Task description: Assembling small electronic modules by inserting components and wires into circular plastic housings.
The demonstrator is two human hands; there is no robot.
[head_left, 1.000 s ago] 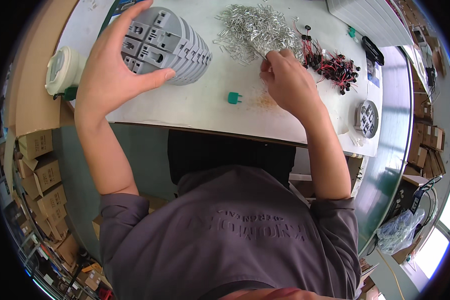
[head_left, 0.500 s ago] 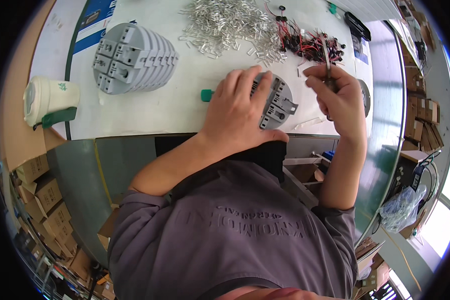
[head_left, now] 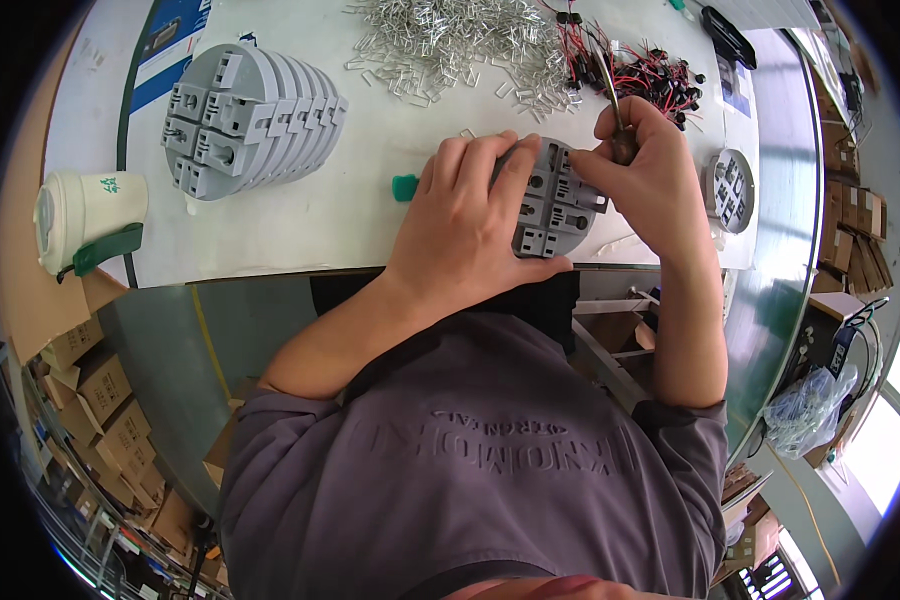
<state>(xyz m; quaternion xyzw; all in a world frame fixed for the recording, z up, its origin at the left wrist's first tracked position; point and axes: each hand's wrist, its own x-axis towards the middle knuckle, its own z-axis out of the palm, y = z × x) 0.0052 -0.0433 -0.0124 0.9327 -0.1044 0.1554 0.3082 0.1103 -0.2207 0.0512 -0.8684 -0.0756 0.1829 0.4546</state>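
My left hand (head_left: 465,205) lies over a grey round plastic base (head_left: 553,205), fingers across its far left side and thumb along its near edge, gripping it on the table. The base has raised blocks and slots on top; its left part is hidden under the hand. My right hand (head_left: 650,165) is closed around a slim metal tool (head_left: 608,85) with a dark end, its shaft pointing away from me. The right fingertips are at the base's far right edge, and I cannot tell what else they pinch. A small green piece (head_left: 405,187) sits left of my left hand.
A stack of grey round bases (head_left: 255,120) stands at left, beside a cream cup (head_left: 90,215). Loose metal U-shaped pins (head_left: 450,50) and red-and-black wired parts (head_left: 650,85) are piled at the back. Another round base (head_left: 732,190) lies at far right.
My right hand has moved left with the metal tool, down to the base. My left hand stays on the base, which looks slightly turned. My view has shifted a little.
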